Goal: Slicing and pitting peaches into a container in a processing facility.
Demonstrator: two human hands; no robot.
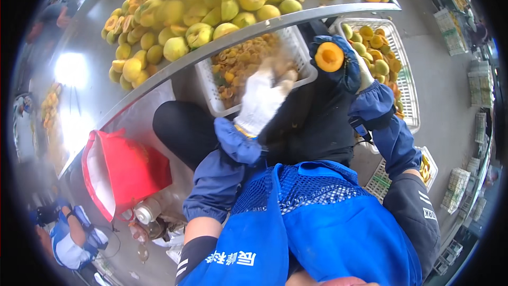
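Observation:
My right hand (341, 61), in a dark blue rubber glove, holds a halved yellow peach (330, 57) with its cut face and round pit hollow turned up. My left hand (264, 95) wears a white knit glove with discoloured fingertips. It is over a white plastic basket (212, 97) of peach pits and scraps (234, 65), below the table edge. Motion blurs the fingers, so whether anything is in them cannot be told. On the metal table (317, 11) ahead lies a heap of yellow-green peaches (214, 4), some cut in half.
Beside my right arm stands a white crate (410, 87) of peach halves (375, 53). Another crate (377, 180) is behind my right elbow. To my left are a red bag (135, 167) and a clear jar (147, 210). A person (73, 234) is at lower left; stacked crates (480, 83) line the right.

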